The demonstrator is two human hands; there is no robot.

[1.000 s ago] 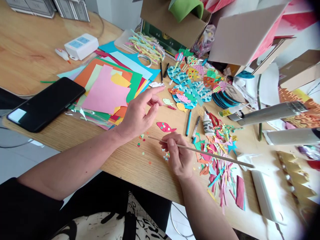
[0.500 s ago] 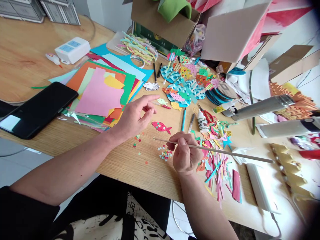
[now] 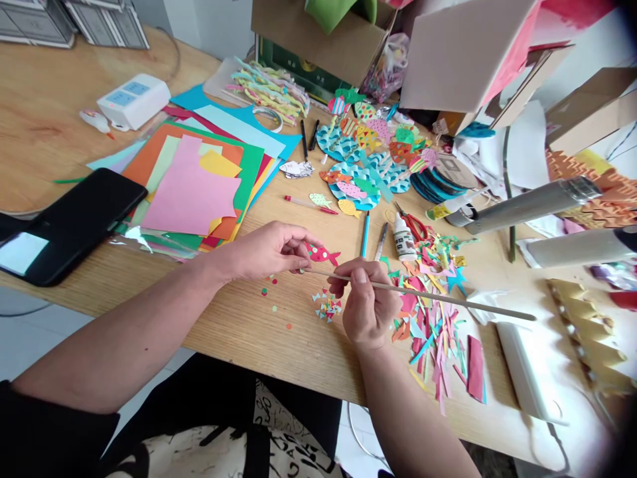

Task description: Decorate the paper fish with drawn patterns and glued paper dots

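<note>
My right hand (image 3: 365, 302) is closed round a thin wooden stick (image 3: 448, 299) that lies level, its tip pointing left. My left hand (image 3: 266, 249) rests on the table with fingers curled, pinching at the stick's tip beside a red paper fish (image 3: 321, 253) with coloured dots. Small paper dots (image 3: 273, 292) and tiny triangle scraps (image 3: 327, 307) lie on the wood below both hands.
A stack of coloured paper (image 3: 194, 186) and a black phone (image 3: 64, 226) lie at the left. Pens (image 3: 365, 234), a glue bottle (image 3: 401, 238), red scissors (image 3: 417, 227), paper scraps (image 3: 432, 318), blue wave discs with fish (image 3: 358, 166), cardboard boxes (image 3: 448, 53) and grey tubes (image 3: 532, 206) crowd the right.
My left hand has come down from the red pen and closed its fingers at the stick's tip by the red fish. The right hand keeps holding the stick.
</note>
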